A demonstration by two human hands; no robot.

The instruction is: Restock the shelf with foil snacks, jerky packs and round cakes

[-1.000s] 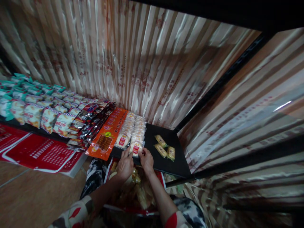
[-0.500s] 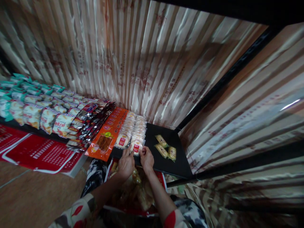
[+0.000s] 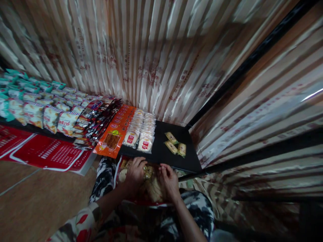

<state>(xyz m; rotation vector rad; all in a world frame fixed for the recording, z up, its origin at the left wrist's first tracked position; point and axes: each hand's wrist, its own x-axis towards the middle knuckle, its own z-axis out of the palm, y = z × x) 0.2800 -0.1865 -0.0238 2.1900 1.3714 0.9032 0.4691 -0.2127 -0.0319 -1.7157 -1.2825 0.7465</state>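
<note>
My left hand (image 3: 135,173) hangs over a red-and-white box (image 3: 115,176) on my lap, fingers loosely bent, and no item shows clearly in it. Beside its fingertips lie gold-wrapped packets (image 3: 148,172). My right hand (image 3: 170,179) is above the right side of the box, thumb and index finger pinched together; whatever they may hold is too small to make out. More clear-wrapped snacks (image 3: 153,190) fill the box between my hands. Just beyond it, two rows of round white crackers (image 3: 145,144) in clear wrappers stand on a black shelf (image 3: 161,156).
Three yellow packets (image 3: 171,147) lie on the shelf's right part. An orange snack bag (image 3: 112,139), dark shiny packets (image 3: 97,121), white bags (image 3: 67,122) and green bags (image 3: 15,84) line the left. Black posts (image 3: 227,84) and a striped curtain (image 3: 141,50) enclose the shelf.
Both hands have come away from the front of the right cracker row and back down over the box. The cracker rows stay on the shelf. The view has shifted slightly.
</note>
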